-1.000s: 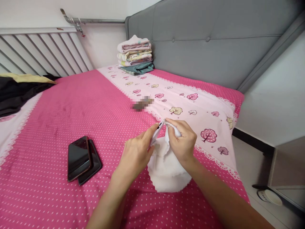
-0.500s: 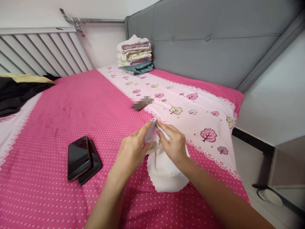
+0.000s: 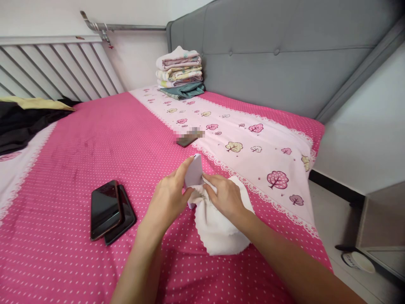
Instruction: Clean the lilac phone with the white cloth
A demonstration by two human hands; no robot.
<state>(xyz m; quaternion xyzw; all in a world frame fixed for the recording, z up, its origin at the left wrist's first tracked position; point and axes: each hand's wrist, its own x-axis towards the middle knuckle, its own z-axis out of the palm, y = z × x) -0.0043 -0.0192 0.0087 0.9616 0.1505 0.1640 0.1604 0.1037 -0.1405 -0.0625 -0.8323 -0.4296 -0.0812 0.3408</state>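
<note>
Over the pink bedspread, my left hand point(image 3: 168, 196) is closed on the edge of a slim pale lilac phone point(image 3: 193, 171), which stands on end. My right hand point(image 3: 225, 193) pinches a white cloth point(image 3: 221, 230) with a zigzag-cut edge. Part of the cloth is bunched against the phone's lower right side, and the rest drapes down onto the bed. The cloth and my left fingers cover the lower part of the phone. Left of my left arm lie a dark-screened phone point(image 3: 106, 210) and a second black phone point(image 3: 127, 219) partly under it.
A blurred-out flat object point(image 3: 189, 138) lies beyond my hands. Folded fabrics point(image 3: 179, 71) are stacked by the grey headboard point(image 3: 268, 63). Black and yellow clothing point(image 3: 28, 120) lies at the far left, near the radiator point(image 3: 60, 67). A white tub point(image 3: 357, 261) sits on the floor at right.
The lilac phone has shifted slightly left and turned, showing more of its flat face. My right hand has drawn down from the phone's top corner to its lower side with the cloth.
</note>
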